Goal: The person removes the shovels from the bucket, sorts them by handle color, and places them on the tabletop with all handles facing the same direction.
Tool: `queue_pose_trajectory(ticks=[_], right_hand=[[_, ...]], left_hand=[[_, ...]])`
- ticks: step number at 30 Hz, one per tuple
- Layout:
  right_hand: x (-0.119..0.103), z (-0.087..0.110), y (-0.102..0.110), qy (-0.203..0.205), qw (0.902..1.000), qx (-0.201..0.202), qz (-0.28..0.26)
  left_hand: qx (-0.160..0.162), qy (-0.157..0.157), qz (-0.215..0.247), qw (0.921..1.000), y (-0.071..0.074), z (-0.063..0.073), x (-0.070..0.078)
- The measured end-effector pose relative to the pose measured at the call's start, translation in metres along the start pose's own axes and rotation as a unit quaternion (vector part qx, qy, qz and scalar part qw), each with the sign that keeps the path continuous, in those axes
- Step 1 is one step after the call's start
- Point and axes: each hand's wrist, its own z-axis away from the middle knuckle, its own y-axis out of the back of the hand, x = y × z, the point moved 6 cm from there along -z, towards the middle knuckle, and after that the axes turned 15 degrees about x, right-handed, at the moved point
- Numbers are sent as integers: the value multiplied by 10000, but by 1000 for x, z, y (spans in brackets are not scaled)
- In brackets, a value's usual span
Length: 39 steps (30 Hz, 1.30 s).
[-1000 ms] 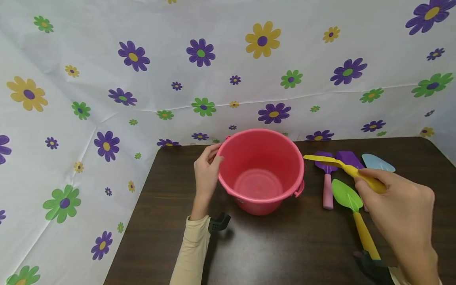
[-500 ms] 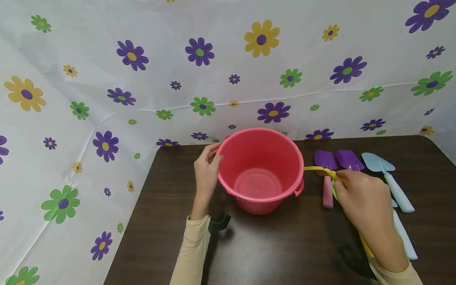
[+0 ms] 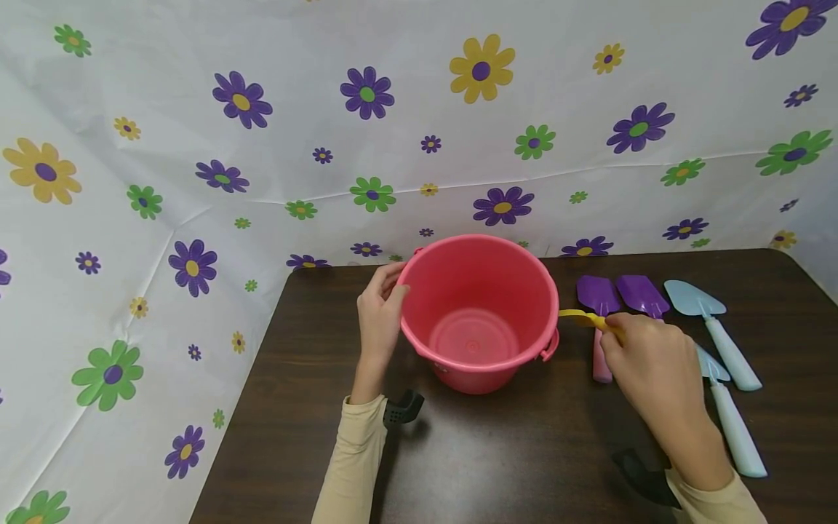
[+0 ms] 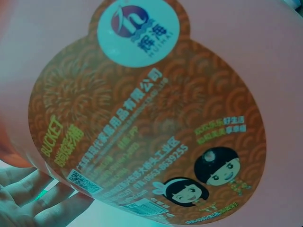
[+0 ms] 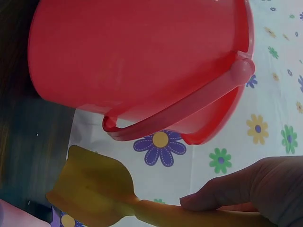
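A red plastic bucket (image 3: pixel 478 276) stands upright on the table with its mouth tilted toward the camera. My left hand (image 3: pixel 380 313) holds its left rim, the thumb lying over the edge and the fingers outside. In the left wrist view, those fingers lie beside a printed sticker (image 4: pixel 147 118) on the bucket's wall. To the right of the bucket, my right hand (image 3: pixel 655 378) grips a yellow toy shovel (image 3: pixel 579 315) by its handle. The shovel's blade (image 5: pixel 94 189) points left, close to the bucket's side; contact cannot be told. The bucket's handle (image 5: pixel 184 111) hangs down.
Two purple shovels (image 3: pixel 597 292) lie at the back right, one with a pink handle (image 3: pixel 601 360). Two light blue trowels (image 3: pixel 729 353) lie farther right on the dark table (image 3: pixel 497 458). A white flowered sheet (image 3: pixel 406 160) hangs behind and at the left.
My right hand has carried the yellow shovel left and lowered it beside the bucket. The green trowel with the yellow handle is now hidden beneath that arm. My left hand stays put.
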Motion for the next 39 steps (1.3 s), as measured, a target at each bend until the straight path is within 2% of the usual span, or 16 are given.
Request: queue_pose_trajectory(ticks=[13, 25, 32, 39], right_hand=[[-1, 3, -10, 180, 9998, 53, 47], [-3, 7, -23, 33, 9968, -763, 248], [-4, 9, -29, 37, 9890, -1408, 447], [-7, 15, -35, 150, 9843, -1674, 534]], left_hand=[[17, 16, 1, 10000, -1, 0, 2], [-7, 20, 54, 10000, -2, 1, 2], [14, 106, 48, 9999, -1, 2, 2], [22, 123, 52, 9999, 0, 2, 3]])
